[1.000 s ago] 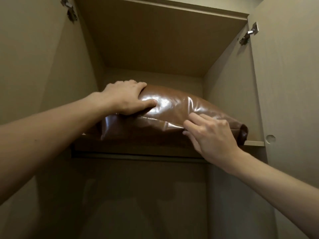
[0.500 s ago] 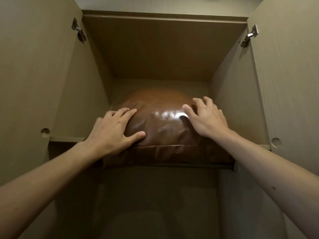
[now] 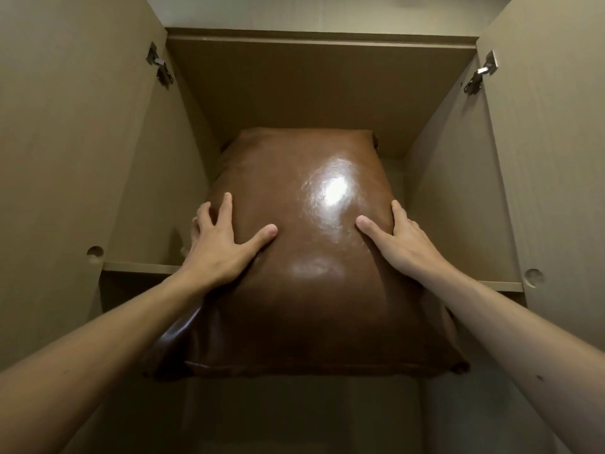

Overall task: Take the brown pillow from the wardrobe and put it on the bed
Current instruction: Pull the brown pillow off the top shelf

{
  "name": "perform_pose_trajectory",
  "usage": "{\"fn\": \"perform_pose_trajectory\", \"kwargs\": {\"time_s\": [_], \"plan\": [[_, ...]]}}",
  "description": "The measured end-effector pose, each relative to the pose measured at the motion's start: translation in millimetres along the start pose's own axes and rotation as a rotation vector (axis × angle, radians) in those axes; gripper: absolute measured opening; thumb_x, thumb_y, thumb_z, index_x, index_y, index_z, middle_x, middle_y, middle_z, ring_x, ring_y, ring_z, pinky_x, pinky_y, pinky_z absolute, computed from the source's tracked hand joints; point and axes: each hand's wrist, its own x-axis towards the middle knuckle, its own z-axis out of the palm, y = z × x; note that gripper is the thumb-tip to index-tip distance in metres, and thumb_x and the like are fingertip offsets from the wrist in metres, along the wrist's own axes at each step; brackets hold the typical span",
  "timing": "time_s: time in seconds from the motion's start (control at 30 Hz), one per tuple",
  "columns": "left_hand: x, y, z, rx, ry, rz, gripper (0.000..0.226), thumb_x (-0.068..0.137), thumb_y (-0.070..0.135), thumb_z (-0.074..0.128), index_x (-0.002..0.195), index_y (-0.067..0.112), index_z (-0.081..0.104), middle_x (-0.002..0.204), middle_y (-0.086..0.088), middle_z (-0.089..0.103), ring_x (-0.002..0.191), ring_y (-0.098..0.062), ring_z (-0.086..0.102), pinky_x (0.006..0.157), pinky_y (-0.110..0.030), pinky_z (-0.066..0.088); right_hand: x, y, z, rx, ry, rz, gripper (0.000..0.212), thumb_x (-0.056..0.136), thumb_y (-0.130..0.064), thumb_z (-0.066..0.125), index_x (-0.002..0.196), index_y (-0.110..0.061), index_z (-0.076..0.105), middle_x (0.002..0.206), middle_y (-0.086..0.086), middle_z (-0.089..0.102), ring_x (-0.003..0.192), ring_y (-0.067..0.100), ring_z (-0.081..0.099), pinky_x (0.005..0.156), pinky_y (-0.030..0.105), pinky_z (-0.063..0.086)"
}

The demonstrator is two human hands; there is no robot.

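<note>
The brown pillow (image 3: pixel 304 263) is shiny and leather-like. It lies half out of the wardrobe's upper compartment, its near edge hanging past the shelf (image 3: pixel 137 267) toward me. My left hand (image 3: pixel 222 244) grips its left side, thumb on top, fingers wrapped around the edge. My right hand (image 3: pixel 399 240) grips its right side the same way. The pillow's far end still rests inside the compartment. The bed is not in view.
Both wardrobe doors stand open, the left door (image 3: pixel 65 158) and the right door (image 3: pixel 556 158), with metal hinges (image 3: pixel 158 68) near the top. The compartment's top panel (image 3: pixel 320 80) is close above the pillow. A dark lower compartment (image 3: pixel 294 421) opens beneath the shelf.
The pillow has slid out of the shelf toward me and now overhangs its edge. Both hands moved from its top to its two sides.
</note>
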Motion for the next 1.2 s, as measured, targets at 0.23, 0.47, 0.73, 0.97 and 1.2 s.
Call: {"fn": "perform_pose_trajectory", "kwargs": {"time_s": [0.23, 0.47, 0.73, 0.97, 1.2], "plan": [[16.4, -20.8, -6.6, -0.218, -0.024, -0.134, 0.159, 0.032, 0.110, 0.050, 0.165, 0.040, -0.005, 0.175, -0.008, 0.007, 0.158, -0.032, 0.023, 0.127, -0.050, 0.023, -0.3, 0.5, -1.2, 0.223, -0.011, 0.065, 0.135, 0.060, -0.095, 0.061, 0.166, -0.034, 0.002, 0.166, 0.001, 0.036, 0.147, 0.028, 0.042, 0.118, 0.047, 0.039], [30.3, -44.1, -11.3, -0.420, -0.024, -0.102, 0.155, 0.043, 0.104, 0.061, 0.167, 0.033, 0.003, 0.171, 0.003, 0.030, 0.152, -0.023, 0.037, 0.124, -0.037, 0.027, -1.1, 4.3, 4.2, 0.344, 0.045, 0.070, 0.145, 0.049, -0.097, 0.065, 0.165, -0.034, 0.005, 0.162, -0.003, 0.043, 0.146, 0.027, 0.044, 0.118, 0.045, 0.039], [2.5, -46.0, -18.3, -0.533, 0.056, -0.089, 0.126, 0.043, 0.101, 0.063, 0.150, 0.037, 0.047, 0.127, 0.013, 0.065, 0.115, -0.013, 0.064, 0.093, -0.026, 0.047, -33.9, 14.3, 23.1, 0.525, 0.089, 0.083, 0.137, 0.047, -0.094, 0.070, 0.162, -0.037, 0.020, 0.156, -0.003, 0.048, 0.128, 0.022, 0.053, 0.103, 0.042, 0.047], [-63.4, -49.2, -19.7, -0.577, 0.062, -0.112, 0.099, 0.051, 0.087, 0.072, 0.135, 0.038, 0.057, 0.113, 0.011, 0.073, 0.094, -0.007, 0.073, 0.075, -0.024, 0.054, -80.4, 21.3, 47.3, 0.632, 0.108, -0.006, 0.120, 0.055, -0.085, 0.073, 0.158, -0.038, 0.032, 0.149, -0.004, 0.055, 0.130, 0.024, 0.056, 0.107, 0.049, 0.050], [-130.0, -39.0, -70.7, -0.466, 0.171, -0.146, 0.113, 0.043, 0.095, 0.073, 0.140, 0.040, 0.058, 0.121, 0.008, 0.077, 0.100, -0.009, 0.077, 0.093, -0.036, 0.060, -117.8, 9.5, 44.5, 0.746, 0.026, -0.074, 0.122, 0.052, -0.088, 0.070, 0.158, -0.039, 0.035, 0.153, -0.001, 0.053, 0.137, 0.029, 0.053, 0.110, 0.057, 0.048]]}}
